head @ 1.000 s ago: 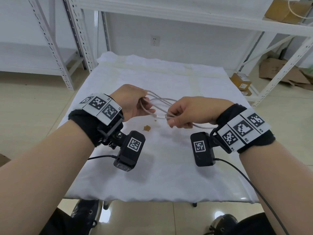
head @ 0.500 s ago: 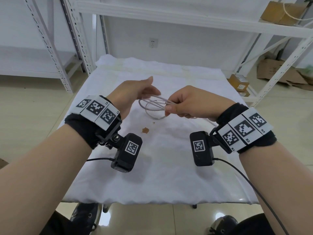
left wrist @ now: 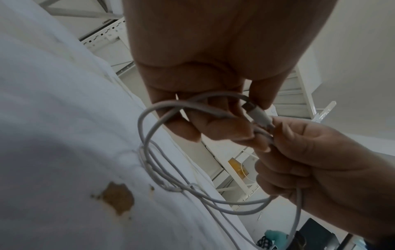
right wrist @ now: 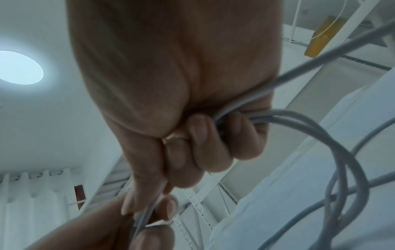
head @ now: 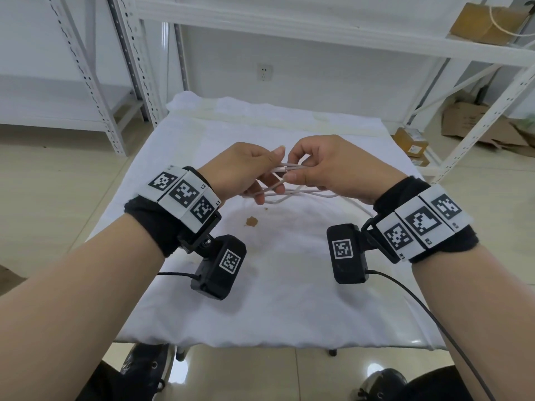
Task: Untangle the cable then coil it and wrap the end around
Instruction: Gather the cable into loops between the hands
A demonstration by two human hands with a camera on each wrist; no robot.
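Note:
A white cable (head: 307,193) hangs in loose loops between both hands above the white-clothed table (head: 289,299). My left hand (head: 275,166) pinches the cable's plug end (left wrist: 257,115) between thumb and fingertips. Right beside it, my right hand (head: 292,170) grips several cable strands (right wrist: 284,118) in curled fingers. The two hands touch at the fingertips. In the left wrist view the loops (left wrist: 147,152) sag down to the cloth. One strand trails off past my right wrist (head: 359,208).
A brown stain (head: 251,221) marks the cloth below the hands. White metal shelving (head: 318,33) stands behind the table and to the left. Cardboard boxes (head: 411,143) lie on the floor at the right. Black camera leads (head: 428,311) hang from both wrists.
My left hand let go of the coiled loops, opened, then came back and pinched the plug end beside my right hand. Both hands rose and moved closer together.

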